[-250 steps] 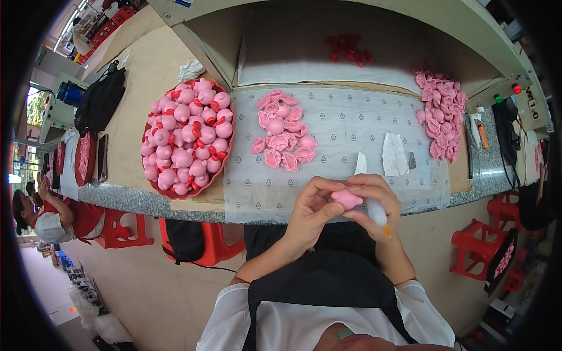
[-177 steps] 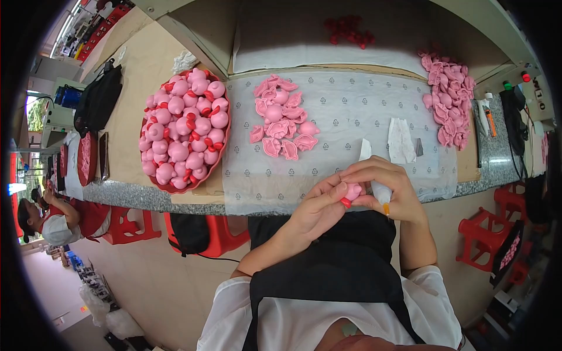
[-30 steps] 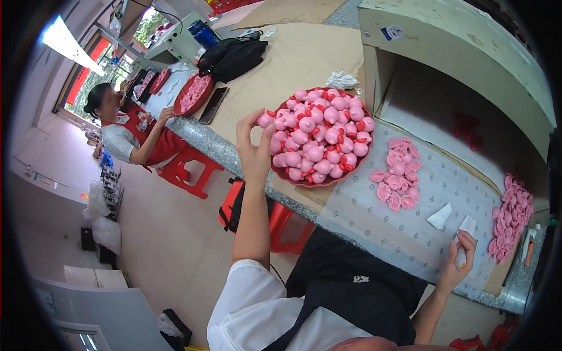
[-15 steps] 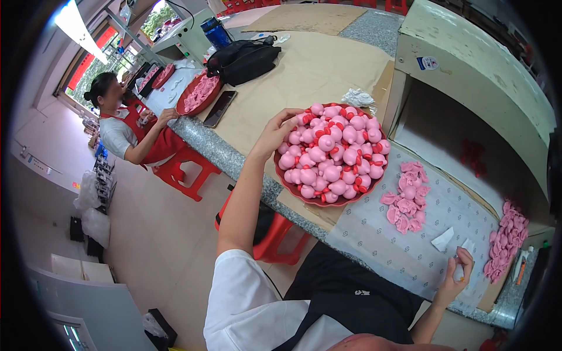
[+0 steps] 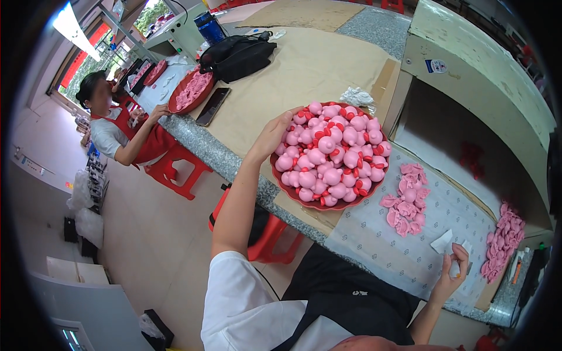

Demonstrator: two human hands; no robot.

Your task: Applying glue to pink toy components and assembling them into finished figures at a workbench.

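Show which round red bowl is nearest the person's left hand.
The scalloped red bowl of round pink pieces, by the left hand; other red bowls sit farther left.

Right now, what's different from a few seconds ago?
The left hand moved left, from beside the right hand, to the left side of the red bowl; the pink piece it held no longer shows there. The view has turned left. The right hand still holds the white bottle; the ruffled pink pieces lie as before.

I counted the wearer's two hands [image 5: 274, 136], one heaped red bowl [image 5: 288, 191], two farther red bowls [image 5: 200, 100], one phone [image 5: 213, 107], one black bag [image 5: 239, 58], one blue bottle [image 5: 209, 27]. Couldn't tally the pink figures [image 5: 332, 176].
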